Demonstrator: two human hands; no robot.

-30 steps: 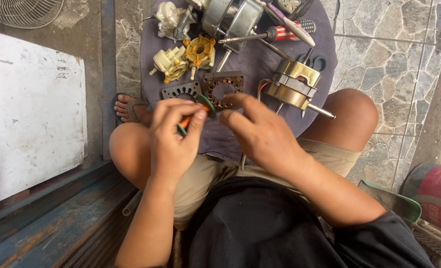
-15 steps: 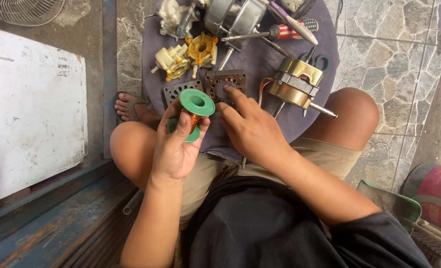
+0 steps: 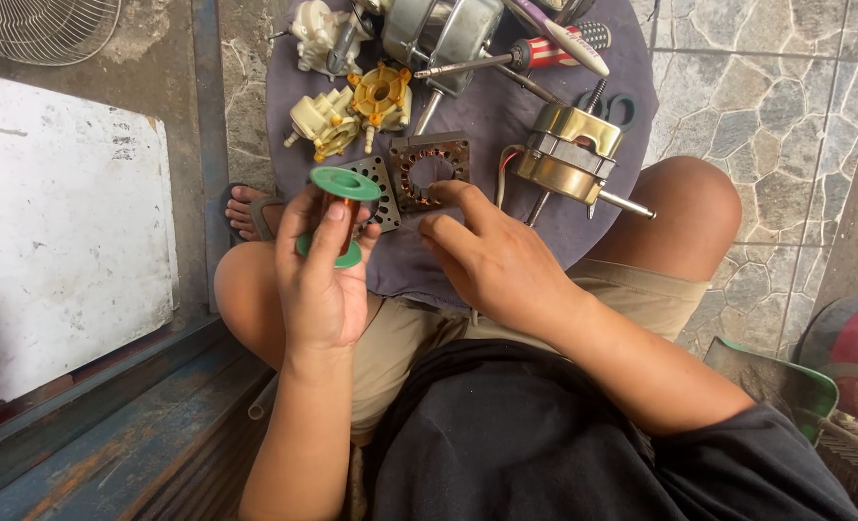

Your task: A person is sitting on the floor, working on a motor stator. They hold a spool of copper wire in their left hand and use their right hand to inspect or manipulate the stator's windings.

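**Green spool held in left hand over work cloth; right hand on cloth by square metal core**

Hidden or unclear: The top edge of the view cuts off the silver motor housing (image 3: 443, 29) and the pale plastic part (image 3: 318, 34) beside it. The spool's middle is mostly covered by the left fingers; only a sliver of reddish-brown shows between the flanges, and whether it is wire cannot be told. The right palm faces down, so nothing under it can be seen. A foot in a sandal (image 3: 246, 207) is partly hidden behind the left knee.

Item: The spool (image 3: 344, 185) is small, with two round green flanges, the upper one tilted toward the camera and the lower one showing below the fingers. It sits above the near edge of the purple cloth (image 3: 487, 106), just in front of a perforated grey plate (image 3: 376, 174).

Hands: The left hand (image 3: 318, 275) is closed around the spool, thumb up one side and fingers wrapped behind it. The right hand (image 3: 497, 256) is loosely spread and holds nothing visible; its forefinger tip rests at the lower corner of the square metal core (image 3: 431, 169), the other fingers curled against the cloth.

Surroundings: A brass-coloured motor (image 3: 569, 154) with a shaft lies just right of the core. Yellow and cream plastic gear parts (image 3: 352, 111) lie further back, with a red-handled screwdriver (image 3: 545, 53) near the top.
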